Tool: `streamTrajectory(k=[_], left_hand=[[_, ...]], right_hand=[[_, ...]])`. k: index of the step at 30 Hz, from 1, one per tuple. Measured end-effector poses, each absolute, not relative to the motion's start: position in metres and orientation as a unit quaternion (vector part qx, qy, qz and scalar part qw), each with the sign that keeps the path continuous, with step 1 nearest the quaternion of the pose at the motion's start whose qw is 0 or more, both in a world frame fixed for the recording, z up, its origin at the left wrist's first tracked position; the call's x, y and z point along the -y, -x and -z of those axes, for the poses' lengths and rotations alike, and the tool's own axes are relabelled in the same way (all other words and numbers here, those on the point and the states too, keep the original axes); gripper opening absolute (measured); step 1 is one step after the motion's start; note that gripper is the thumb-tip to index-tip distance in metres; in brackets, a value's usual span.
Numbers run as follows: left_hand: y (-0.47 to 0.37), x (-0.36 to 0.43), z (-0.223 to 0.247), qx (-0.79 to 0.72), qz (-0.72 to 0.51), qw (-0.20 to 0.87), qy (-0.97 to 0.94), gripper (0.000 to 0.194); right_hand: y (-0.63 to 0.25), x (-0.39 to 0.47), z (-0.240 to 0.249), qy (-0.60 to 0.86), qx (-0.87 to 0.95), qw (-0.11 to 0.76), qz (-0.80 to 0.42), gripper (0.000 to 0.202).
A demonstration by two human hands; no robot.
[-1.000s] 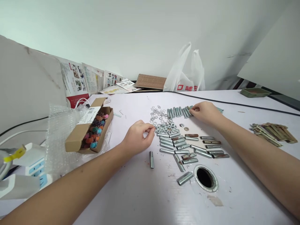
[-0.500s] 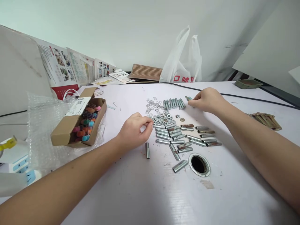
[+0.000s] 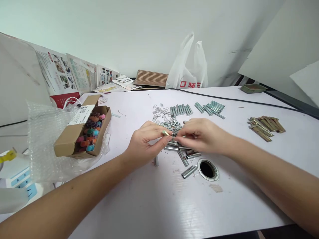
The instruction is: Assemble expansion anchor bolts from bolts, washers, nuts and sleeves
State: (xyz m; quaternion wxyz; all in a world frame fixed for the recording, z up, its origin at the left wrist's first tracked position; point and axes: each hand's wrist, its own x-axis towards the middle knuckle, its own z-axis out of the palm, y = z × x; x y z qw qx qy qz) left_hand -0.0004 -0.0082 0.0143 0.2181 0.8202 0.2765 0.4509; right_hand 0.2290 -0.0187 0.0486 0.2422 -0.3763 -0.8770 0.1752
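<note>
Over the desk [image 3: 154, 199], two hands meet at a slim metal piece

At far left, blue-and-white sockets [image 3: 23, 177] and bubble wrap [image 3: 47, 142] sit beside an open cardboard box [image 3: 101, 139] of colourful caps [image 3: 88, 136]. The box's white label [image 3: 82, 114] has a barcode and print too small to read. Behind, printed sheets [image 3: 59, 71] carry photos and red areas, their small text illegible.

The left hand [image 3: 148, 142] pinches a slim, greenish-gold metal piece [image 3: 165, 133] between thumb and finger, just above the spread of nuts and tubes. The white bag [image 3: 188, 73] at the back bears large red characters [image 3: 190, 84]; the first two read "口味", the third is folded. Below it are loose washers [image 3: 159, 113], nuts [image 3: 174, 124] and a row of silvery bolts [image 3: 181, 109].

The right hand [image 3: 199, 136], its fingertips bunched, has moved in from the bolts to meet the left; what lies inside its grip cannot be told. It now covers several metal tubes [image 3: 188, 171] that showed in the earlier frame, while the second bolt group [image 3: 210, 108], then mostly hidden, is exposed. Brassy bolts [image 3: 266, 127] lie farther right, beyond the ringed hole [image 3: 208, 170].
</note>
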Motion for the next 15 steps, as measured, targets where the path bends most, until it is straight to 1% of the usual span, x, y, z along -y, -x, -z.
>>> streamTrajectory(k=[2, 3, 4, 6, 8, 10, 15], left_hand=[[0.004, 0.0, -0.009, -0.317, -0.452, 0.191, -0.812, 0.016], [0.006, -0.005, -0.006, -0.331, -0.441, 0.18, -0.814, 0.016], [0.008, -0.01, -0.003, -0.347, -0.427, 0.175, -0.816, 0.015], [0.011, -0.017, 0.002, -0.384, -0.394, 0.177, -0.816, 0.014], [0.012, -0.02, 0.004, -0.413, -0.372, 0.181, -0.811, 0.014], [0.012, -0.019, 0.005, -0.427, -0.359, 0.18, -0.81, 0.014], [0.011, -0.016, 0.004, -0.437, -0.341, 0.164, -0.816, 0.012]], right_hand=[[-0.252, 0.016, -0.06, 0.501, 0.841, 0.1, -0.178, 0.038], [-0.265, 0.014, -0.064, 0.556, 0.809, 0.051, -0.182, 0.04], [-0.276, 0.011, -0.067, 0.589, 0.787, 0.013, -0.186, 0.036], [-0.295, 0.005, -0.066, 0.61, 0.764, -0.04, -0.205, 0.027], [-0.307, 0.0, -0.062, 0.603, 0.762, -0.068, -0.225, 0.023], [-0.313, -0.004, -0.057, 0.595, 0.765, -0.079, -0.232, 0.022], [-0.319, -0.006, -0.054, 0.602, 0.765, -0.094, -0.21, 0.022]])
